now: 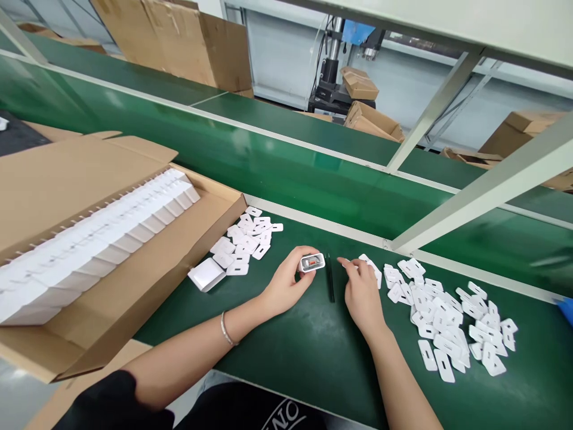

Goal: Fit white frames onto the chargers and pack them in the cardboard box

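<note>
My left hand (289, 280) is closed around a white charger housing (312, 263). Its open end faces up and shows a metal part with an orange piece inside. To the right, my right hand (364, 298) is low over the table, its fingers bent and pointing left. A thin white sliver, apparently the edge of a small slotted plate, shows at its fingertips; most of it is hidden. Just beyond these fingers lie white slotted plates (375, 272). Between my hands a slim black tool (330, 279) rests on the green table.
Loose white slotted plates (441, 316) are heaped at the right, and a smaller heap (250, 236) lies at the left. Near it is a white housing (206, 275). A cardboard box (219, 218) holds rows of white dividers. A slanted metal post (487, 185) rises at the back right.
</note>
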`<state>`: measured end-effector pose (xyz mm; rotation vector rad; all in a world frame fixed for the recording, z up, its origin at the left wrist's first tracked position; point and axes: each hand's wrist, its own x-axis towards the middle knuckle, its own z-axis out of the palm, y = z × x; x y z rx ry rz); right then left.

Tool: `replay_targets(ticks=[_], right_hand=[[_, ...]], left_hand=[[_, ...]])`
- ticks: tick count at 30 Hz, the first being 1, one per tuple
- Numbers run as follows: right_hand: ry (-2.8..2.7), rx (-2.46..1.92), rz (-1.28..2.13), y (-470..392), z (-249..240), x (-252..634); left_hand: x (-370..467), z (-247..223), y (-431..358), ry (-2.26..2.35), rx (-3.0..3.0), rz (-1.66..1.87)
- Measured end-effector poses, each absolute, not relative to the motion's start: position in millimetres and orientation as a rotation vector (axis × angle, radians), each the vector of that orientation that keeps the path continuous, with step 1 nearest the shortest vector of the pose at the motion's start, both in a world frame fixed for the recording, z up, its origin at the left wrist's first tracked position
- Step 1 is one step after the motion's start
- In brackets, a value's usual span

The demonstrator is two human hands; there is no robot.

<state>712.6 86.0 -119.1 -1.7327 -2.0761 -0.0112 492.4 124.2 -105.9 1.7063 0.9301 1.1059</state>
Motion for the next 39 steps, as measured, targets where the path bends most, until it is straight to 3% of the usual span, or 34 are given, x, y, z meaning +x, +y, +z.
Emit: replay_targets(ticks=[7,17,27,35,39], right_hand=[[-1.951,-1.813,0.008,95,-124,736],[-1.85,-1.309,0.35,73,-87,684],[-1.817,-1.307,0.421,66,-88,677],[-1.555,-1.325,1.075,63,-93,675],[-1.461,-1.306,1.09,64,-96,672]], left_hand=[[488,-101,122,0.915,1.634,0.981],[489,-107,120,0.827,1.783,0.878],[491,-107,117,0.703,1.892,0.884],[493,-109,109,0.502,1.966,1.081],[491,-111,109,0.594,1.956,1.009]])
